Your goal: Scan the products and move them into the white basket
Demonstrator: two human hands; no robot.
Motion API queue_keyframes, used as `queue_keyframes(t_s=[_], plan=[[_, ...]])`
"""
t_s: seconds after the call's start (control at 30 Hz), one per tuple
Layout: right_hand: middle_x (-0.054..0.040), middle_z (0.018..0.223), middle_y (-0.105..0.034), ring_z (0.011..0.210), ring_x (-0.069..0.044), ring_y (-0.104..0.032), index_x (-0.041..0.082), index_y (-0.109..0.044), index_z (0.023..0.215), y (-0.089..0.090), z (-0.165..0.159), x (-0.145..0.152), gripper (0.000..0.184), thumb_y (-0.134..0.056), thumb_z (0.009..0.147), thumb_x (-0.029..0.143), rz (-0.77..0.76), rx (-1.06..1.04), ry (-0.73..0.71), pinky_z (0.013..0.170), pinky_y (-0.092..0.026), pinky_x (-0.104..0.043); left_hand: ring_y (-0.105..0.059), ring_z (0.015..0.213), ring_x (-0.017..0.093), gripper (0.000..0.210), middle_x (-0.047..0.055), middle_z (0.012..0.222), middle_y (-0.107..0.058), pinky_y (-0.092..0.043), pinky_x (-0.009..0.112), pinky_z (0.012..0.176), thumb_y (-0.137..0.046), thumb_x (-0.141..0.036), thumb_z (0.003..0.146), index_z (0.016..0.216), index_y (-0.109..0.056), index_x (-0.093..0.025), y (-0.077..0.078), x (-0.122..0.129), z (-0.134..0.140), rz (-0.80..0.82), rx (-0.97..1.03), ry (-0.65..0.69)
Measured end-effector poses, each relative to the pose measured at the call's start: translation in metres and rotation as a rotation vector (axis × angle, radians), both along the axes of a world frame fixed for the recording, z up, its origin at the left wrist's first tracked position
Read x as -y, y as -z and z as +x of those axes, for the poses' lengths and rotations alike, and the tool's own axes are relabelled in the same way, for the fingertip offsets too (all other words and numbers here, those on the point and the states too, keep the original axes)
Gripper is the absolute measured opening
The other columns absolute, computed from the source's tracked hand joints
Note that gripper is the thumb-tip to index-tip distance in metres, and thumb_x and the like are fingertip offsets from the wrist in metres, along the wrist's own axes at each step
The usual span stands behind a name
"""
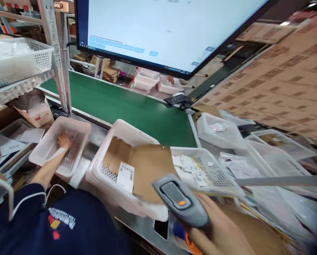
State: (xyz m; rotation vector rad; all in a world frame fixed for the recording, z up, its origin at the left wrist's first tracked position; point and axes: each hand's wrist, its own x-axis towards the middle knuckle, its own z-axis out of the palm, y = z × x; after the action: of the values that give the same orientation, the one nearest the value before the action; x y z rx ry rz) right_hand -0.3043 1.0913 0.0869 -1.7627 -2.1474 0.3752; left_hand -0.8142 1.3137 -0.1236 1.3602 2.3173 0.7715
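My right hand (219,226) grips a grey handheld barcode scanner (178,200) with an orange button. The scanner is held over the right side of a stack of white plastic baskets (97,168). In the top basket lie a bent brown cardboard piece (150,170) and a white barcode label (125,176). My left hand (64,140) reaches down into a pale perforated basket (85,132) on the left, its fingers apart. Beside those fingers is a small clear plastic bag (72,134); whether they touch it is hard to tell.
A large monitor (158,32) hangs above a green conveyor belt (121,104). On the right stand a basket of white packets (222,171) and more white bins (219,132). A phone (161,228) lies by the front edge. Another person's hand (170,79) shows beyond the belt. A metal shelf post (52,46) rises at left.
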Motion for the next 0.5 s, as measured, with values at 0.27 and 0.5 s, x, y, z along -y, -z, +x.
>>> queue_keyframes(t_s=[0.27, 0.5], plan=[[-0.0129, 0.121, -0.066, 0.098, -0.03, -0.073, 0.02, -0.063, 0.139, -0.05, -0.115, -0.035, 0.054, -0.057, 0.085, 0.015, -0.155, 0.142, -0.153, 0.077, -0.056, -0.037, -0.035, 0.156, 0.047, 0.096, 0.033, 0.162, -0.042, -0.026, 0.061, 0.132, -0.087, -0.037, 0.078, 0.156, -0.042, -0.004, -0.087, 0.019, 0.065, 0.66, -0.346, 0.518], [-0.0148, 0.135, -0.063, 0.108, -0.035, -0.072, 0.02, -0.048, 0.158, -0.056, -0.133, -0.039, 0.071, -0.062, 0.089, 0.016, -0.29, 0.253, -0.138, 0.084, -0.055, -0.042, -0.045, 0.152, 0.045, 0.099, 0.028, 0.165, -0.042, -0.037, 0.056, 0.125, -0.08, -0.039, 0.091, 0.17, -0.024, -0.017, -0.137, 0.064, 0.133, 0.933, -0.477, 0.735]])
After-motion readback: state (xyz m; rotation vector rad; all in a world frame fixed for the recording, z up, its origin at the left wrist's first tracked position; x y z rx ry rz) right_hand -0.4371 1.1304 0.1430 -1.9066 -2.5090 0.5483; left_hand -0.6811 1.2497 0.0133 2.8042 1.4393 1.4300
